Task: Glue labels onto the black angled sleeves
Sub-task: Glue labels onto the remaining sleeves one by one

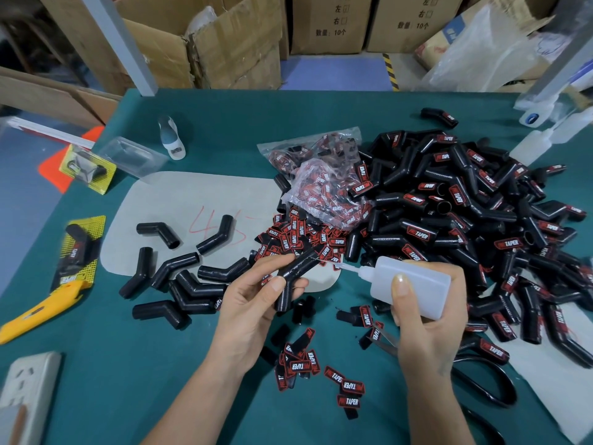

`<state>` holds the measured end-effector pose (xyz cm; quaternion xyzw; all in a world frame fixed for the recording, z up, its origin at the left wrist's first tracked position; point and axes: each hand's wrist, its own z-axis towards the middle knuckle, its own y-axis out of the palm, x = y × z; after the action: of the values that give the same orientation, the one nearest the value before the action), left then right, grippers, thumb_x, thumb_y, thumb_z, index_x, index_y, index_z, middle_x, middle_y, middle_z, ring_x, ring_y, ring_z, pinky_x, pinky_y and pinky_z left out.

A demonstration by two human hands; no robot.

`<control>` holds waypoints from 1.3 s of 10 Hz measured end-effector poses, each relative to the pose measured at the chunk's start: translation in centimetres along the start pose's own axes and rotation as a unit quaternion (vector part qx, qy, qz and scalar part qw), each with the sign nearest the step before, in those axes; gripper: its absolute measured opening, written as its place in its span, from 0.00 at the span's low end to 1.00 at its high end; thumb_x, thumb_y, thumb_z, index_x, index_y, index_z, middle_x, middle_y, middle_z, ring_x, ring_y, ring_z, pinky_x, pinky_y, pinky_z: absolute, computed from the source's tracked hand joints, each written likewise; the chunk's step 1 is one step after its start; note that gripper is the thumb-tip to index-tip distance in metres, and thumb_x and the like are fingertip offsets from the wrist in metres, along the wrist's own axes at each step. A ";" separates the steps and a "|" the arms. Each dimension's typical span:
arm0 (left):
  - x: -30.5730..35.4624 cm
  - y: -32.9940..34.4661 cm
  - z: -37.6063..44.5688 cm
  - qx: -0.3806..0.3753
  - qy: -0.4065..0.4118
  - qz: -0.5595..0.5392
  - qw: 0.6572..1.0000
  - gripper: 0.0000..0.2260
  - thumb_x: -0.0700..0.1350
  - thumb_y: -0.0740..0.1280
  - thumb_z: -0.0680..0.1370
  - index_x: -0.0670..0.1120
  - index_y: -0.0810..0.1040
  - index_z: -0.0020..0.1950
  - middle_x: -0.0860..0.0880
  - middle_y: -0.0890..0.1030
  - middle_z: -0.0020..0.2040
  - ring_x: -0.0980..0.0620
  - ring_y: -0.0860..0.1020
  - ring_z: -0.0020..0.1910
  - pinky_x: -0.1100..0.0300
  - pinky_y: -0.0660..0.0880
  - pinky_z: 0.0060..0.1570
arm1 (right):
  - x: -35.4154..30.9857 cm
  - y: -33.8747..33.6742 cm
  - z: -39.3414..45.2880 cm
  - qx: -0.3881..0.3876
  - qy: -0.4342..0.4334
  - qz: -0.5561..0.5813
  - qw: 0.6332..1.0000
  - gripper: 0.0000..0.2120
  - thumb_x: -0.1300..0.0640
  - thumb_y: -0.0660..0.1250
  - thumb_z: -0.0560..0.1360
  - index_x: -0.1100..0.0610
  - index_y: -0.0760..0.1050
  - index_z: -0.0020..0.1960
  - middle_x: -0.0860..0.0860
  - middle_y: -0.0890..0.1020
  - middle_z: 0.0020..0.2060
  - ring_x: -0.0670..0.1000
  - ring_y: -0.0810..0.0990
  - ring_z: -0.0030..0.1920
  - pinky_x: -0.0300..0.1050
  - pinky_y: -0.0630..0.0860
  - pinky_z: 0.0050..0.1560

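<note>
room to move: bare green table [106, 364] just below and left of my left hand [253, 303], so that side's free. Right of my right hand [430, 319] it's jammed.
table edges: left edge runs off past the yellow utility knife [41, 311]; the far edge sits up by the cardboard boxes [231, 43], well beyond my fingertips.
left hand: fingers curled and clamped on one black angled sleeve [293, 277], thumb pressed across the bend.
right hand: wrapped around the white glue bottle [414, 287], thumb flat on its front face. Nozzle tip sits right at the held sleeve's upper end; can't tell if it's actually touching.
unlabeled sleeves [179, 277]: a loose bunch just left of my left fingers, some lying on a grey sheet [199, 200] with "45" scrawled in red.
labeled pile [465, 220]: big heap beyond and right of the bottle.
loose labels [321, 374]: scattered between my wrists, more heaped just past my left fingertips.
writing: labels read "TAPER" in white on black and red; boxes show "10个".
</note>
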<state>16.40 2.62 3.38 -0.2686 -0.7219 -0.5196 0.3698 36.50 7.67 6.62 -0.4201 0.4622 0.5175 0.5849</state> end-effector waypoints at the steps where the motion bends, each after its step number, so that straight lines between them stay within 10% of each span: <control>1: 0.1 0.1 0.0 -0.002 0.001 0.001 1.000 0.24 0.53 0.84 0.69 0.44 0.87 0.61 0.32 0.78 0.62 0.44 0.87 0.51 0.60 0.82 0.53 | 0.0 -0.1 0.0 -0.001 -0.002 -0.001 1.000 0.07 0.46 0.69 0.76 0.37 0.75 0.53 0.43 0.81 0.48 0.44 0.79 0.40 0.36 0.76 0.36; 13: 0.3 0.4 -0.1 0.046 -0.006 -0.019 0.999 0.13 0.43 0.72 0.75 0.47 0.88 0.58 0.39 0.87 0.50 0.46 0.88 0.48 0.61 0.83 0.49 | 0.0 0.0 0.0 -0.005 -0.007 0.004 1.000 0.08 0.46 0.69 0.75 0.36 0.75 0.53 0.41 0.82 0.48 0.42 0.80 0.42 0.35 0.76 0.37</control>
<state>16.58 2.63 3.94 -0.2406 -0.7521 -0.4916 0.3670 36.51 7.72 6.58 -0.4180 0.4571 0.5249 0.5839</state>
